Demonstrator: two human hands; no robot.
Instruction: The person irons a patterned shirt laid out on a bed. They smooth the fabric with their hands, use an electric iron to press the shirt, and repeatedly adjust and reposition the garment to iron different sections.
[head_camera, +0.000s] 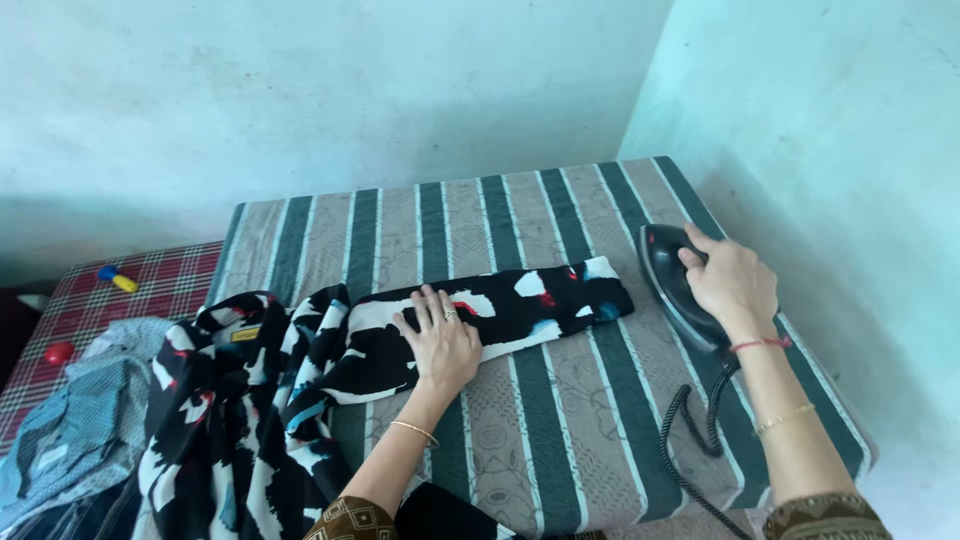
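1. Presently we record the left hand (440, 345) lying flat and open, fingers spread, palm down on a black garment (400, 345) printed with white, red and blue patches.
2. We note one part of that garment stretched out as a long folded strip across the striped padded surface (560, 430), its far end lying just beside the iron.
3. We find the rest of the garment bunched in loose folds at the left edge of the surface, spilling over that edge.
4. We observe the right hand (733, 283) closed around the handle of a black electric iron (672, 280), which rests on the striped surface near the right-hand wall.
5. We see the iron's coiled black cord (690, 440) trailing toward the near edge.
6. We log a blue checked cloth (75, 430) heaped at far left, on a red plaid cover (170, 285) that also carries a small blue-and-yellow object (118, 279) and a red one (58, 352).
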